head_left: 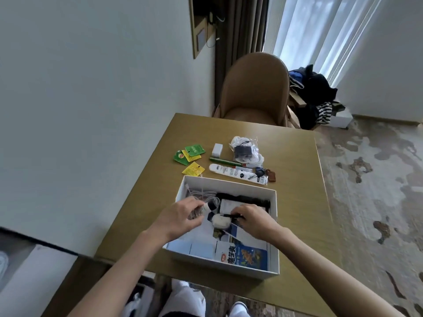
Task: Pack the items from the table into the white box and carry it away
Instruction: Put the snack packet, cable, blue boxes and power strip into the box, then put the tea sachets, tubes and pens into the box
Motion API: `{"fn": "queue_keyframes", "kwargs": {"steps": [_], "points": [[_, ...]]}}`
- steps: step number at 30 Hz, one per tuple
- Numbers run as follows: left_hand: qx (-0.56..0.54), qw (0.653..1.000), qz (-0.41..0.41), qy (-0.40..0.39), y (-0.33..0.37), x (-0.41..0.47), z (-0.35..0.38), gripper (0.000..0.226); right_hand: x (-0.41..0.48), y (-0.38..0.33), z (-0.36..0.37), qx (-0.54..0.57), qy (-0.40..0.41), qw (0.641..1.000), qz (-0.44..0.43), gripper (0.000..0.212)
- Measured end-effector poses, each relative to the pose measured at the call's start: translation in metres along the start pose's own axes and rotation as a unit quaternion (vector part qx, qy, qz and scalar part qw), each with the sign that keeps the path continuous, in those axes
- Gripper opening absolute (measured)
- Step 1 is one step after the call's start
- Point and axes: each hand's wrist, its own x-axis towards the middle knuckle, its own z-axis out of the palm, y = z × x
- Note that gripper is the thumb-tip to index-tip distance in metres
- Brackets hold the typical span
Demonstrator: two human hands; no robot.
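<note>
The open white box [273, 227] sits at the near edge of the wooden table [295, 179]. Inside lie a white cable [201, 193], a dark flat item, papers, a blue snack packet [246, 255] and a small white earbud case [220, 221]. Both hands are down in the box. My left hand [180, 217] pinches a small packet at the left side. My right hand [253, 219] holds a thin black strap attached to the earbud case. Beyond the box lie tea bag sachets [190, 154], a white charger block [217, 149], a clear bag of cables [246, 150], a green stick [225, 161], a white tube [238, 172] and a brown key fob [271, 175].
A tan chair [254, 88] stands at the table's far side. Dark clothes [318, 97] are piled on a low stand by the curtained window. Patterned carpet [377, 191] spreads to the right, and a white wall runs along the left.
</note>
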Motion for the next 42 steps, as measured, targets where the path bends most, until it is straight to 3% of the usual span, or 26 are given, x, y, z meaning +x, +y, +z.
{"fn": "queue_keyframes", "kwargs": {"steps": [5,9,15,22,25,32,35,38,40,42], "points": [[0.069,0.996,0.020,-0.054,-0.004,-0.002,0.017,0.043,-0.003,0.002,0.005,-0.037,0.037,0.998,0.033,0.036],[0.109,0.986,0.044,-0.121,-0.007,0.010,0.027,0.040,-0.010,0.001,0.001,0.000,0.073,0.994,0.081,0.035],[0.180,0.946,0.068,-0.260,-0.011,0.019,0.040,0.036,-0.026,0.000,0.008,0.020,0.063,0.993,0.095,0.026],[0.244,0.927,0.055,-0.279,-0.013,0.034,0.034,0.025,-0.014,0.001,-0.007,0.051,0.063,0.990,0.113,0.026],[0.228,0.937,0.041,-0.261,-0.013,0.042,0.024,0.029,-0.002,0.004,-0.022,0.072,0.068,0.990,0.103,0.025],[-0.010,0.995,0.000,-0.101,-0.013,0.071,-0.008,0.022,0.033,0.014,-0.052,0.142,0.078,0.985,0.065,0.027],[-0.094,0.995,-0.034,0.005,-0.020,0.087,-0.019,0.021,0.053,0.015,-0.057,0.131,0.086,0.986,0.052,0.025],[-0.101,0.980,-0.105,0.137,-0.041,0.103,-0.024,0.017,0.079,0.012,-0.056,0.127,0.090,0.986,0.058,0.022],[-0.106,0.968,-0.159,0.164,-0.062,0.116,-0.023,0.013,0.103,0.009,-0.055,0.117,0.090,0.987,0.065,0.022],[-0.102,0.964,-0.204,0.138,-0.084,0.129,-0.017,0.013,0.129,0.005,-0.050,0.112,0.073,0.988,0.078,0.022]]}}
